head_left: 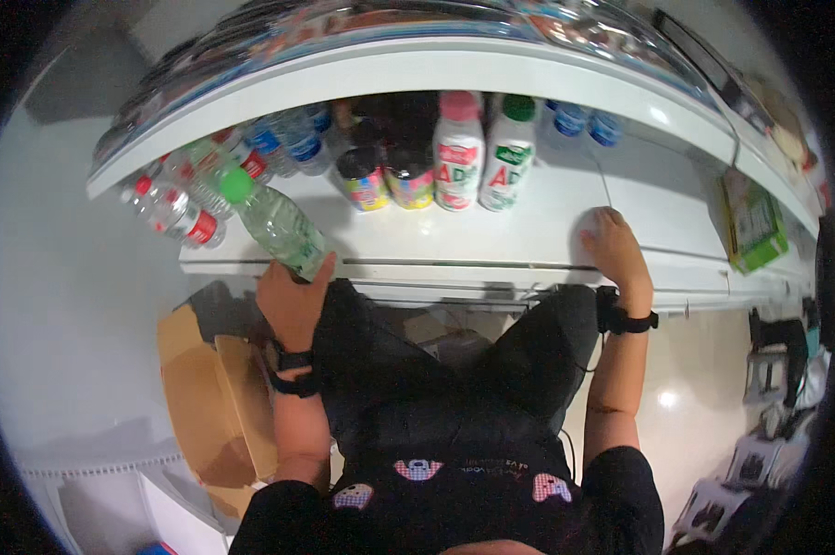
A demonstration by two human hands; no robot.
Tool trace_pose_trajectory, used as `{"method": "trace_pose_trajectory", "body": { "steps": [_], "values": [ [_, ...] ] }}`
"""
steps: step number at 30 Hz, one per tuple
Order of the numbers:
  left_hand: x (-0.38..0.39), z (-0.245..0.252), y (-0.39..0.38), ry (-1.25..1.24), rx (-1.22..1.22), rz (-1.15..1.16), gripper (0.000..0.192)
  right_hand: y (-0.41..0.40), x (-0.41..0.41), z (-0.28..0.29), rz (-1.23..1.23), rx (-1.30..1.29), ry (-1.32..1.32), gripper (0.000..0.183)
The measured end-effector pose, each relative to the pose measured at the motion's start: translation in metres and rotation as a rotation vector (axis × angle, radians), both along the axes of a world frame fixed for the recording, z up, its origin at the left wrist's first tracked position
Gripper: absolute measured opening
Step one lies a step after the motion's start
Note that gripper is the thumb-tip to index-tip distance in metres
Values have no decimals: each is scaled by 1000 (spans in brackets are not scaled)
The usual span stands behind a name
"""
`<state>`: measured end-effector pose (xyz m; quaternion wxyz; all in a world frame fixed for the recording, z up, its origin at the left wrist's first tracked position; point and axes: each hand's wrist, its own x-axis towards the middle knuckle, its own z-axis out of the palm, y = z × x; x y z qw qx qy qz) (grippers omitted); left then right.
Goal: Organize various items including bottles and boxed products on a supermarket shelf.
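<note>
A clear plastic bottle with a green cap (279,225) leans to the left, its base gripped by my left hand (296,298) at the shelf's front edge. My right hand (613,243) rests on the white shelf (556,239), fingers curled, with no object visible in it. Between the hands stand two white bottles, one with a pink cap (458,152) and one with a green cap (509,156). Left of them are two dark-lidded jars with colourful labels (409,180). Clear bottles with red labels (182,215) and water bottles with blue labels (305,149) stand at the left.
An upper shelf edge (417,66) arches over the bottles. More blue-labelled bottles (570,121) stand at the back right. A green box (757,229) lies at the right end. Below left is an open cardboard box (195,395); stools (750,458) stand on the floor at right.
</note>
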<state>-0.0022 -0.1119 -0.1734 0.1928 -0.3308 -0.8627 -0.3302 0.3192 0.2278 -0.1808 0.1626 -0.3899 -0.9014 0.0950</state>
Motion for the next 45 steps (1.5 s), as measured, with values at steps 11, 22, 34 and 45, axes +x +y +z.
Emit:
{"method": "trace_pose_trajectory", "body": {
  "steps": [11, 22, 34, 45],
  "values": [
    [113, -5, 96, 217, -57, -465, 46, -135, -50, 57, 315, -270, 487, 64],
    [150, -21, 164, 201, -9, -722, 42, -75, -11, 47, -36, -7, 634, 50],
    [138, -48, 172, 220, 67, -725, 19, 71, -42, 22, -11, -1, 569, 55],
    [138, -49, 170, 237, 68, -704, 17, 82, -56, 17, -84, -78, 558, 49]
  ]
}}
